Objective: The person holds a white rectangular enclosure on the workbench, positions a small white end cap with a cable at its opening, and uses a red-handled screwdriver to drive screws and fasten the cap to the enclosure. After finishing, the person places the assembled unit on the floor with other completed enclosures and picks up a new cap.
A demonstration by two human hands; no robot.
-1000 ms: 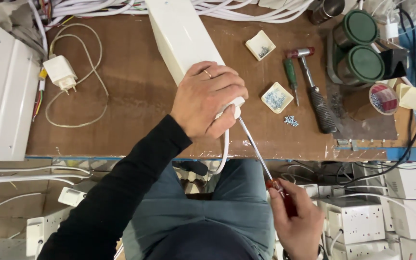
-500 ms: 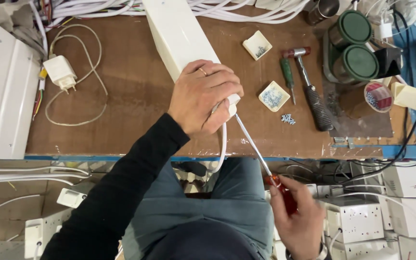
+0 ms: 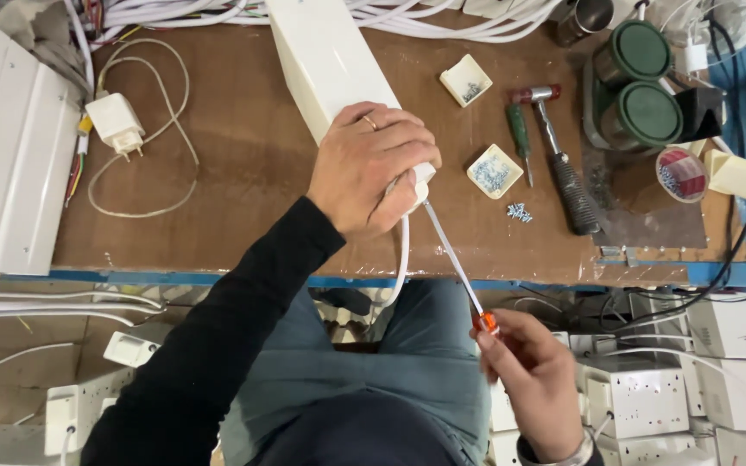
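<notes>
My left hand (image 3: pixel 373 168) presses down on the near end of a long white plastic box (image 3: pixel 330 60) that lies on the brown workbench (image 3: pixel 235 173). A ring shows on one finger. A white cable (image 3: pixel 401 259) leaves the box under my palm and drops over the bench edge. My right hand (image 3: pixel 537 384) grips the orange handle of a long screwdriver (image 3: pixel 455 263) below the bench edge. Its metal shaft slants up to the box end beside my left fingers.
Two small white trays of screws (image 3: pixel 494 170) (image 3: pixel 466 79), loose screws (image 3: pixel 520 211), a hammer (image 3: pixel 563 164) and a green screwdriver (image 3: pixel 520 138) lie to the right. Two green-lidded jars (image 3: pixel 641 86) stand at the far right. A white charger (image 3: pixel 116 122) lies left, white socket boxes (image 3: pixel 641 393) below.
My right hand has shifted a little on the screwdriver handle, below the bench edge. My left hand stays on the box end.
</notes>
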